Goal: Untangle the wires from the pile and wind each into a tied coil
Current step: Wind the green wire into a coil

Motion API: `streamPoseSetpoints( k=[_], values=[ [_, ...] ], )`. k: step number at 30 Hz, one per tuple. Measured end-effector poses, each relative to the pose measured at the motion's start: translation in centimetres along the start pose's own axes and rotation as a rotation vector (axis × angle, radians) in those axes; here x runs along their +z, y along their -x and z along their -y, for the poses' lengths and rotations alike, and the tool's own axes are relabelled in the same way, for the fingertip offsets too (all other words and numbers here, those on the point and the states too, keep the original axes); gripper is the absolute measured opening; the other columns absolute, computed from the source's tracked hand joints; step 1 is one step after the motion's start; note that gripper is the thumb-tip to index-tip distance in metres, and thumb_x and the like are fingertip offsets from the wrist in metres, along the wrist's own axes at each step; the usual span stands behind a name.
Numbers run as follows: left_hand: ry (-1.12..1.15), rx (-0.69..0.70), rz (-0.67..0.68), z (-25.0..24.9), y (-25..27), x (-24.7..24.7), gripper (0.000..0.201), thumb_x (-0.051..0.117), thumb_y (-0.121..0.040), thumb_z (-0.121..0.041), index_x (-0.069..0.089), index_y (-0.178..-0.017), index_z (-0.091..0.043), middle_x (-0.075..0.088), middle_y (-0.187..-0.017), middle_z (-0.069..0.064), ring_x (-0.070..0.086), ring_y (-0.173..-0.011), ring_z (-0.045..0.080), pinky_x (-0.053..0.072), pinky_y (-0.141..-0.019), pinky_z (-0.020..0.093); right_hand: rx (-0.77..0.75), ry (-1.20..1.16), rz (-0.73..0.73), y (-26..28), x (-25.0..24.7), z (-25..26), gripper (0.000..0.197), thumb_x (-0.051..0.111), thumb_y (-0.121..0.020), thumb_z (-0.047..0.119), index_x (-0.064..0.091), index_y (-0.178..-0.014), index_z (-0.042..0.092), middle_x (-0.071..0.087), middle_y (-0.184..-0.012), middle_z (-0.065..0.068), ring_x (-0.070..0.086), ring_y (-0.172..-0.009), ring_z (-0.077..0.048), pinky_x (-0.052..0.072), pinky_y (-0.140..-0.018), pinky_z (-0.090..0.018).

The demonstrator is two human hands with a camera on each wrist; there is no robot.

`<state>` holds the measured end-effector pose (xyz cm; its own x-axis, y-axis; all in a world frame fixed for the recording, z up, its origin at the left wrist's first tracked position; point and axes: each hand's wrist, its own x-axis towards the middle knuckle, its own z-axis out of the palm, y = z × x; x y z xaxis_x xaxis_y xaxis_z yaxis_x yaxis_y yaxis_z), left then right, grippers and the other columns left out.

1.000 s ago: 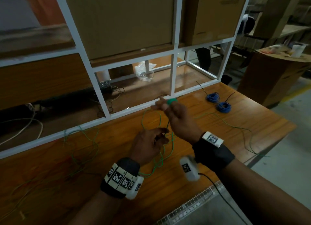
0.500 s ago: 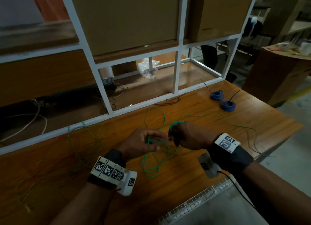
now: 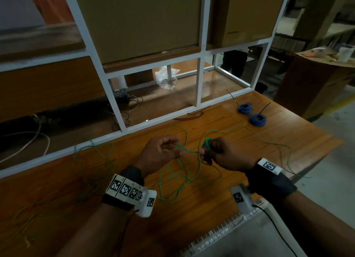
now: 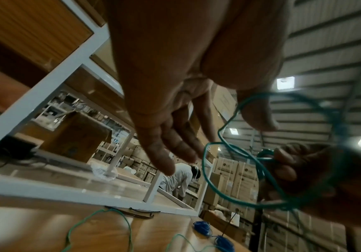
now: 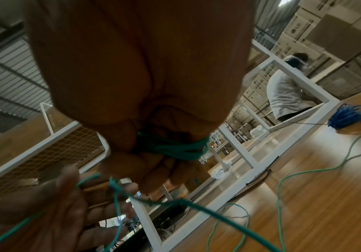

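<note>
Our hands (image 3: 192, 153) hover over the worktop (image 3: 221, 195), loose wire (image 3: 172, 180) beneath. Two wound coils (image 3: 251, 114) lie far right; shelf frame (image 3: 123, 130) stands behind.

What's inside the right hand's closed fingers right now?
A small coil of green wire is wound inside the right hand, its top loop showing above the fingers. How many turns it has is hidden by the fingers.
</note>
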<state>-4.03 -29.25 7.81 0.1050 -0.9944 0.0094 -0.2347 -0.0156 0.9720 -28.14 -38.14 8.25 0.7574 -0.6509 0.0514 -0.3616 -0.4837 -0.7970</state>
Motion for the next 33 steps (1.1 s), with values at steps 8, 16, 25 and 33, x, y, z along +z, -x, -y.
streamPoseSetpoints(
  k=[8,16,25,33],
  values=[
    [0.415,-0.496,-0.102,0.4,1.5,0.7,0.075,0.04,-0.083,-0.08,0.062,-0.121,-0.019,0.073,-0.109,0.011,0.065,-0.092,0.028,0.054,-0.068,0.04,-0.072,0.084,-0.315,-0.2,1.4,-0.9,0.038,0.061,-0.103,0.032,0.062,-0.066,0.021,0.065,-0.065,0.005,0.062,-0.06,-0.01,0.051,-0.059,-0.046],
    [0.817,-0.517,-0.101,-0.8,-0.5,0.8,0.038,0.065,-0.085,-0.054,0.063,-0.09,-0.016,0.052,-0.061,-0.004,0.051,-0.054,0.013,0.043,-0.053,0.027,-0.159,0.166,-0.35,-1.0,2.4,-1.6,0.044,0.058,-0.1,0.045,0.062,-0.063,0.02,0.067,-0.066,0.007,0.065,-0.063,-0.01,0.052,-0.057,-0.044],
    [-0.304,0.339,-0.245,-3.5,0.5,-2.8,0.023,0.086,-0.074,-0.021,0.069,-0.059,-0.015,0.057,-0.052,-0.007,0.049,-0.047,0.008,0.039,-0.049,0.019,0.044,0.359,-0.339,-1.4,0.4,-5.6,0.031,0.063,-0.101,0.027,0.067,-0.074,0.013,0.065,-0.07,-0.002,0.062,-0.062,-0.021,0.048,-0.056,-0.037],
    [-1.095,0.43,0.18,0.3,1.3,0.7,0.031,0.063,-0.08,-0.049,0.065,-0.059,-0.027,0.055,-0.098,-0.012,0.045,-0.1,0.012,0.031,-0.095,0.046,0.235,-0.011,-0.374,-1.3,-2.5,-5.7,0.034,0.057,-0.105,0.028,0.07,-0.079,0.012,0.072,-0.073,-0.002,0.067,-0.067,-0.013,0.052,-0.065,-0.032]
  ],
)
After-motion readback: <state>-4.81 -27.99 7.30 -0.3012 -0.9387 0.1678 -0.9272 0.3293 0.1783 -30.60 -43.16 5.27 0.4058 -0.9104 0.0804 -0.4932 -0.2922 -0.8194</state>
